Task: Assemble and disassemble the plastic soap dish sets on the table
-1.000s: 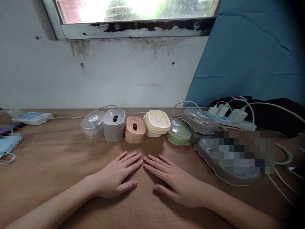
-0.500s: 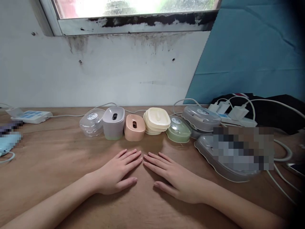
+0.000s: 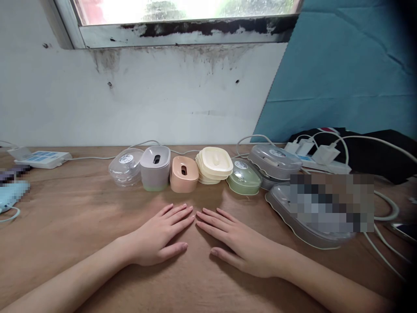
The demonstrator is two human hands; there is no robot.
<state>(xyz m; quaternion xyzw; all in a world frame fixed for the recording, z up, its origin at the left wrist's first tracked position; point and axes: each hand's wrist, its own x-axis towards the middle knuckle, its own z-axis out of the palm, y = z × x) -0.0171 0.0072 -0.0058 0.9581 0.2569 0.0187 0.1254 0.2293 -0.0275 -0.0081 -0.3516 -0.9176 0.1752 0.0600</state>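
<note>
Palm down on the brown wooden table (image 3: 81, 191) lies my left hand (image 3: 163, 237), fingers stretched out and holding nothing. My right hand (image 3: 236, 243) rests flat opposite it, also open, with the fingertips of both nearly meeting. Beyond them stands a row of plastic pieces: stacked clear round lids (image 3: 125, 171), a grey container with a slotted top (image 3: 155, 174), a shorter peach one with a slot (image 3: 184, 178), stacked cream lids (image 3: 216, 161), and a green piece under a clear cover (image 3: 243, 180). Neither hand touches these.
Grey pieces with clear covers (image 3: 275, 163) are stacked at the back right. A larger grey one (image 3: 283, 208), partly pixelated, lies nearer. Power strips (image 3: 45, 159) with white cables are at both sides. A light-blue object (image 3: 11, 195) sits at the left edge, a phone (image 3: 405, 230) at the right.
</note>
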